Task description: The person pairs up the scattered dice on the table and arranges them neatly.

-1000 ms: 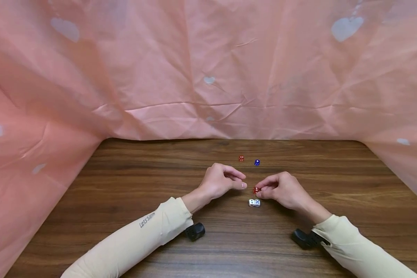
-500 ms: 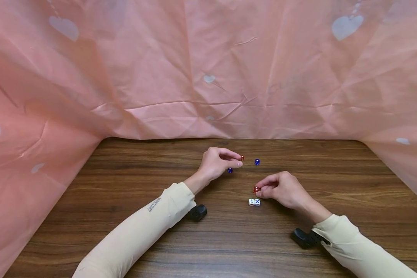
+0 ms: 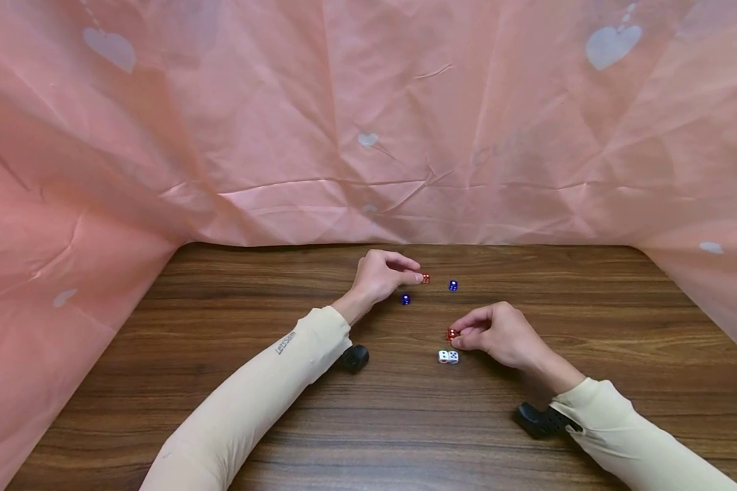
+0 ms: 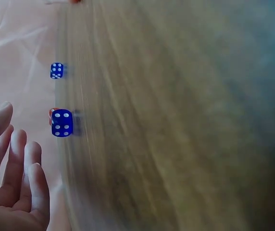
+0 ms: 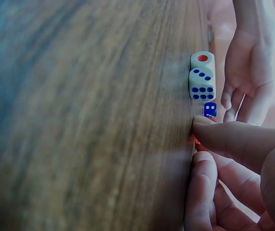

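My left hand [image 3: 376, 276] is at the far red die [image 3: 426, 279], thumb and fingers spread apart around its near left side. In the left wrist view the fingers [image 4: 17, 144] are loose with a gap to the thumb, and a blue die [image 4: 62, 123] partly hides the red one. My right hand [image 3: 506, 335] pinches another red die [image 3: 452, 334] between thumb and fingers, down at the table. Just in front of it, two white dice [image 3: 448, 356] sit side by side, touching. In the right wrist view the thumb [image 5: 214, 132] covers most of the pinched die.
One blue die [image 3: 406, 299] lies below the left hand, and a second blue die [image 3: 453, 285] is right of the far red die. The wooden table [image 3: 282, 436] ends at a pink curtain [image 3: 282, 136] at the back and sides. Black wrist cameras [image 3: 531, 419] hang by the sleeves.
My left hand has moved away from the right hand, up to the far red die, and a blue die it covered now shows. The right hand stays still, pinching its red die.
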A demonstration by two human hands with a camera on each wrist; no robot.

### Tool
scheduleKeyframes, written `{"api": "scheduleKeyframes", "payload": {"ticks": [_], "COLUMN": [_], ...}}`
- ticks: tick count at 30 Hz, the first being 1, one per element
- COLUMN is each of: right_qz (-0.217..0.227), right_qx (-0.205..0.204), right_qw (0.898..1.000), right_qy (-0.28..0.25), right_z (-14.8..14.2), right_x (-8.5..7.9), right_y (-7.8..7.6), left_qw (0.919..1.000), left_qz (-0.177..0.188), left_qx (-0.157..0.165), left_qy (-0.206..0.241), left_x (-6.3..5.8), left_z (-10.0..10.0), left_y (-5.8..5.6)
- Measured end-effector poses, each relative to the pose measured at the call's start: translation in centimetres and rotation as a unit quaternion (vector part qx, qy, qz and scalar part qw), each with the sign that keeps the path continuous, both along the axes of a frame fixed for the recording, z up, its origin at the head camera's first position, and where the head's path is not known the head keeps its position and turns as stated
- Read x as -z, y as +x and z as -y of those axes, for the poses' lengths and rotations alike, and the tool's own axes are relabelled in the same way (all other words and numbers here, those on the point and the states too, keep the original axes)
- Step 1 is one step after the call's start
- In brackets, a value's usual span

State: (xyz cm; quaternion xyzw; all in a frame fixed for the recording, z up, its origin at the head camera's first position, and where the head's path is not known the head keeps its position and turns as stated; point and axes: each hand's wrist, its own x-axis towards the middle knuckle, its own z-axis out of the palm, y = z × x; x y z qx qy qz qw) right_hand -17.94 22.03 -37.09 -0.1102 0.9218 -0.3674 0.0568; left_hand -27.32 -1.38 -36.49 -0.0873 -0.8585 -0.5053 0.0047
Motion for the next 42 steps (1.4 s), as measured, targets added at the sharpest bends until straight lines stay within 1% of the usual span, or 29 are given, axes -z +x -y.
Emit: {"api": "scheduleKeyframes", "payload": {"ticks": [5, 13, 20, 26, 34, 42], "right_qz": [-0.004, 0.001, 0.004, 0.005, 0.008, 0.009], "right_qx": [-0.009, -0.001, -0.001, 0.000, 0.005, 0.001], "right_qw": [1.000, 1.000, 1.000, 1.000, 1.000, 1.000], "right_qy": [-0.006, -0.002, -0.003, -0.003, -0.002, -0.006], "right_z": [0.1, -0.1, 0.0, 0.0, 0.0, -0.1], "right_x": [0.1, 0.0, 0.0, 0.1, 0.0, 0.2], "right_y": [0.0, -0.2, -0.2, -0.2, -0.2, -0.1], "left_qw": [0.9998, 0.9990, 0.9982, 0.9960, 0.9929, 0.9891], "left_qz": [0.000, 0.002, 0.005, 0.016, 0.028, 0.034], "left_qx": [-0.008, -0.010, -0.011, -0.011, -0.009, -0.012], "left_qy": [-0.019, -0.043, -0.058, -0.087, -0.115, -0.143], "left_x": [0.2, 0.5, 0.7, 0.8, 0.6, 0.6], "left_z": [-0.2, -0.9, -1.2, -1.4, -1.9, -2.5], "left_y": [-0.5, -1.2, -1.7, -2.2, -2.4, -2.5]}}
